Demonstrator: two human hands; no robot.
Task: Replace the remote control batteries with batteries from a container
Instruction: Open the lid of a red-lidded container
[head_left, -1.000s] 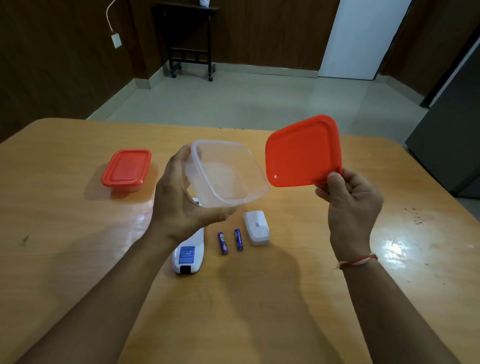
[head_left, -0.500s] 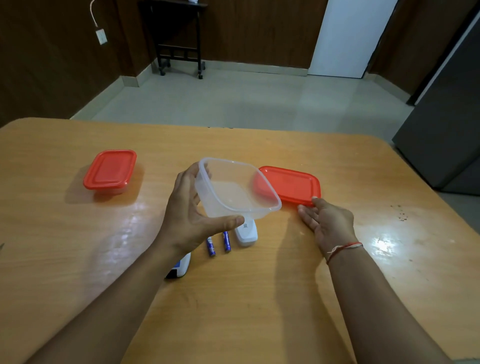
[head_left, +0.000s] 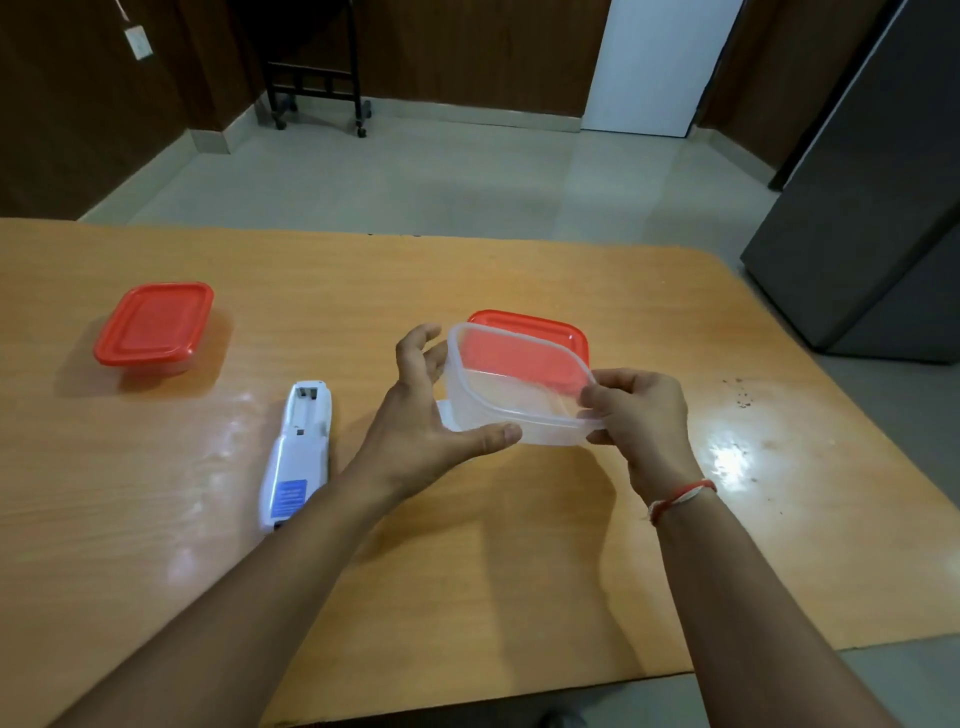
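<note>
Now both hands' fingers pinch the clear container — remote label unreadable.

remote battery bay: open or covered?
Open. The remote lies back-up on the table, cover off, its bay bare; no batteries visible inside.

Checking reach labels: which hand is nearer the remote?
Left. The left hand holds the clear tub just right of the remote, its forearm passing the remote's near end. The right hand grips the tub's far side, farther away.
</note>
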